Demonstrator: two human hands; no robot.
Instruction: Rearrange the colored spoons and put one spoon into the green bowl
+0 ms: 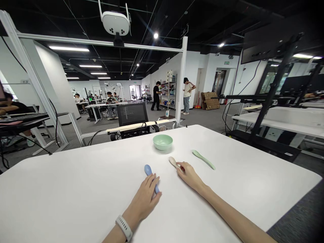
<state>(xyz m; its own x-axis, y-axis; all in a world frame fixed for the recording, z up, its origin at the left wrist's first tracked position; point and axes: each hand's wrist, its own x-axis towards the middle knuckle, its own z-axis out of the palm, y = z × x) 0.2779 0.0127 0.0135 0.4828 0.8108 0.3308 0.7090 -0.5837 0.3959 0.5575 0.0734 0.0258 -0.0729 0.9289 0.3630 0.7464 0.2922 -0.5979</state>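
My left hand point(146, 195) lies over the handle of a blue spoon point(147, 169), fingers on one side and thumb on the other. The spoon's bowl points away from me, flat on the white table. My right hand point(189, 174) has its fingers closed over the handle of a beige spoon point(172, 161), which also rests on the table; part of that handle is hidden under the fingers. To the right of this hand lies a green spoon point(204, 159), untouched. Beyond both hands stands a light green bowl point(162, 142), upright.
The white table point(81, 189) has its far edge just behind the bowl. A metal frame point(184, 81) rises there, carrying a white device with antennas point(115, 23). A black office chair point(133, 114) stands behind. People are farther back near a shelf point(169, 91).
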